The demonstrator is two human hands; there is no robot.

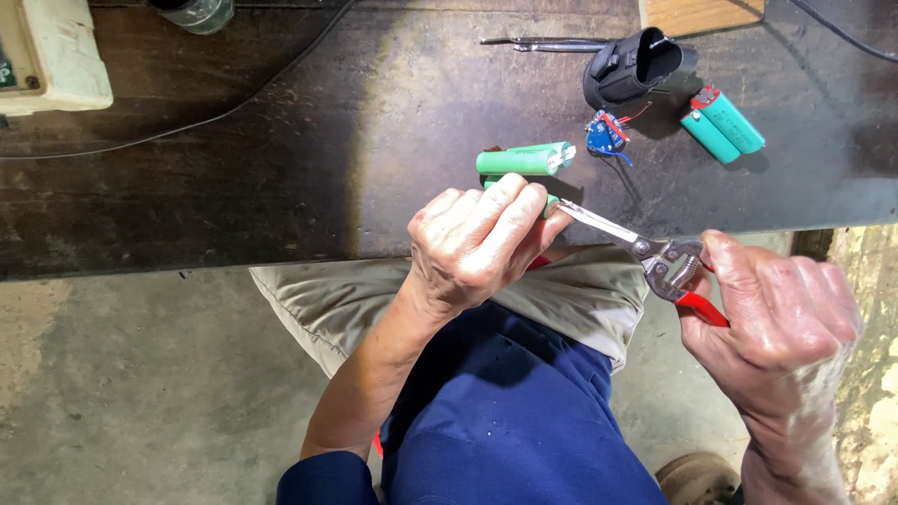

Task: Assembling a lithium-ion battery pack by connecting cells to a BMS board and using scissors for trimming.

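step tip: I'd keep the green cell pair (526, 161) braced on the dark bench (281, 168) and nip only the metal tab, not the wrap
left hand (477, 245): mid-frame, fingers curled tight round the cells' lower end
right hand (781, 313): lower right, closed on the red-handled pliers (655, 257), tips at the cells
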